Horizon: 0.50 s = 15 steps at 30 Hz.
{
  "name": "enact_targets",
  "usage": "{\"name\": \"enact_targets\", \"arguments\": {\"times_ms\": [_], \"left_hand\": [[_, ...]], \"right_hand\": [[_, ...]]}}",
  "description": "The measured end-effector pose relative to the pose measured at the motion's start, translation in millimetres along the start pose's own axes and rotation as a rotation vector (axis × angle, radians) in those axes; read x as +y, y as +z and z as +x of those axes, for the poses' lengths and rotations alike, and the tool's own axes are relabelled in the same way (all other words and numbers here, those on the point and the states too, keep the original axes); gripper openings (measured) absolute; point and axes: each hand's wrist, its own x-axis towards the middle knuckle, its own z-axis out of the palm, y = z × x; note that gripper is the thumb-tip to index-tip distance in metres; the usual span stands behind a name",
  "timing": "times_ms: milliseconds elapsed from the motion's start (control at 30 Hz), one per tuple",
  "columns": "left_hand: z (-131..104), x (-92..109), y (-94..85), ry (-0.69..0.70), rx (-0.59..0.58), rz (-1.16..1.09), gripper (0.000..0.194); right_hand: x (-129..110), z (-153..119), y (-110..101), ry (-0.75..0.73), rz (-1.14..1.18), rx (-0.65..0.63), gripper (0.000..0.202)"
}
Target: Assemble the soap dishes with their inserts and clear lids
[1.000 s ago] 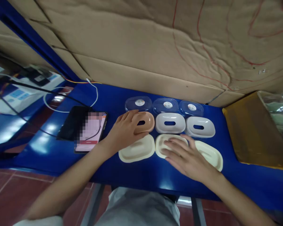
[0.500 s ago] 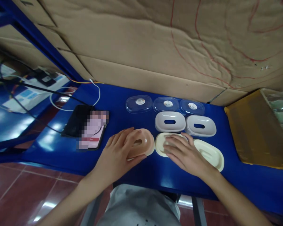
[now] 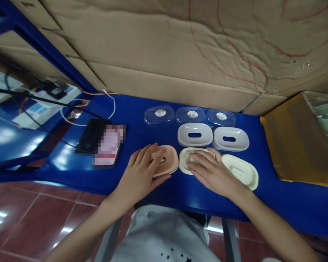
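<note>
My left hand point(image 3: 142, 171) is closed around a peach-coloured oval soap dish point(image 3: 171, 160) with a slot in its middle. Its fingers lie across the far side and the thumb runs along the near rim. Beside it, my right hand point(image 3: 207, 167) rests palm down, fingers outstretched, on a cream oval dish point(image 3: 183, 160), covering much of it. A second cream dish point(image 3: 243, 173), with a raised ridge inside, lies partly behind my right wrist. Just beyond stand two white slotted soap dishes, a left one point(image 3: 184, 135) and a right one point(image 3: 243, 139).
Along the back lie three clear oval lids with round stickers: left point(image 3: 153, 117), middle point(image 3: 183, 115), right point(image 3: 226, 120). A phone point(image 3: 109, 145) and a black pouch-like item point(image 3: 89, 136) sit left on the blue table point(image 3: 136, 103). A cardboard box point(image 3: 297, 142) stands right. Cables cross the far left.
The camera view has shifted slightly, so everything appears a little higher. Both hands stay on the same dishes, and the dishes keep their arrangement.
</note>
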Motion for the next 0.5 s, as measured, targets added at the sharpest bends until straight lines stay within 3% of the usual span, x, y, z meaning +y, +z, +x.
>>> {"name": "enact_targets", "arguments": {"times_ms": [133,500], "left_hand": [[-0.6,0.1,-1.0,0.011,-0.009,0.024,0.07],[8.9,-4.9,0.6,-0.029,-0.026,-0.01,0.051]], "right_hand": [[-0.2,-0.7,1.4,-0.009,-0.012,0.019,0.019],[-1.5,0.1,1.7,-0.008,-0.019,-0.005,0.024]]}}
